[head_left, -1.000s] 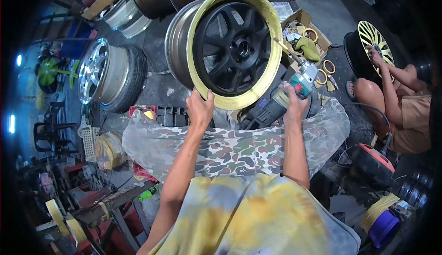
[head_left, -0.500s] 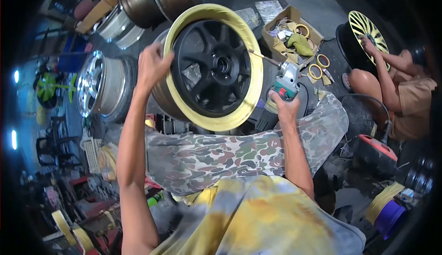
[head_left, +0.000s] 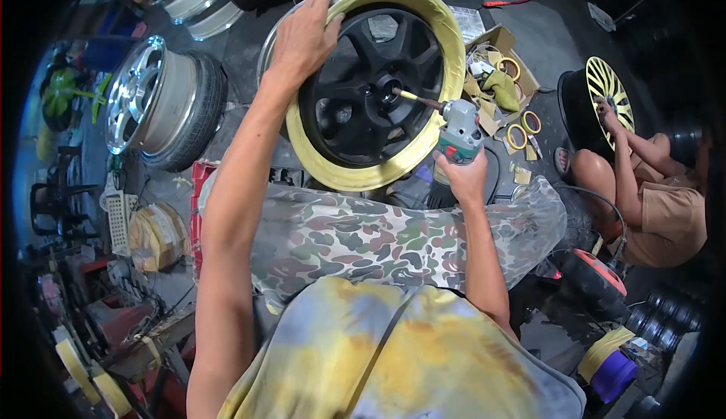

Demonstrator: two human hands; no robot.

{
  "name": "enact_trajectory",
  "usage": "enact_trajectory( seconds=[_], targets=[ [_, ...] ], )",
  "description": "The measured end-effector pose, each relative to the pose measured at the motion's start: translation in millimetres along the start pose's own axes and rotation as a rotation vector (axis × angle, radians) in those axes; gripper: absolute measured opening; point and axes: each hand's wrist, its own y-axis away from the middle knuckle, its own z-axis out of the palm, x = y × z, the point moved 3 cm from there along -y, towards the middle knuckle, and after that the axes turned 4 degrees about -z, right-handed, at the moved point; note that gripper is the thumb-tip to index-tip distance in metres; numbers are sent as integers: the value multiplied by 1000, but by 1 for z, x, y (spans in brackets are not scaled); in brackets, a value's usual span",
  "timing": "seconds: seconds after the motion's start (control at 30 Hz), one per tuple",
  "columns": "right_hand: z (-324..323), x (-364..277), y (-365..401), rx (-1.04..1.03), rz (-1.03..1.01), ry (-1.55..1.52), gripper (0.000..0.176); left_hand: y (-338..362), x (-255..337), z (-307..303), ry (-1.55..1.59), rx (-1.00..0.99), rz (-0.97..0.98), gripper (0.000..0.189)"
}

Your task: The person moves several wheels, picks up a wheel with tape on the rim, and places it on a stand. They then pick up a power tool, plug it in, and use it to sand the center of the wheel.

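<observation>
A black spoked wheel rim (head_left: 355, 121) stands tilted in front of my knees, its outer lip wrapped in yellow masking tape (head_left: 451, 37). My left hand (head_left: 304, 39) is closed over the rim's upper left edge, fingers curled across the taped lip. In my right hand (head_left: 464, 179) is a green and grey power grinder (head_left: 461, 130), gripped by its body. From its head a thin spindle with a pale tip points left and appears over the wheel's hub; whether it touches cannot be seen.
A cardboard box (head_left: 533, 82) of tape rolls and scraps stands to the right, with tape rolls (head_left: 516, 137) beside it. Another person (head_left: 669, 211) sits at far right, a hand on a yellow-spoked wheel (head_left: 611, 90). A chrome wheel with a tyre (head_left: 185, 109) stands left.
My left hand has shifted up and right along the rim's edge. The grinder's tip has gone from over the taped right lip to over the hub area. The view has shifted too.
</observation>
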Motion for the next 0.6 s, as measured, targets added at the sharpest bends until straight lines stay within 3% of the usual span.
enact_trajectory(
  seconds=[0.17, 0.6],
  targets=[
    [6, 0, -1, 48, -48, 171, 72, 2, 15, 2, 33, 24, 62, 27],
    [15, 18, 17, 54, 50, 81, 72, 1, 17, 3, 48, 19, 62, 28]
  ],
)
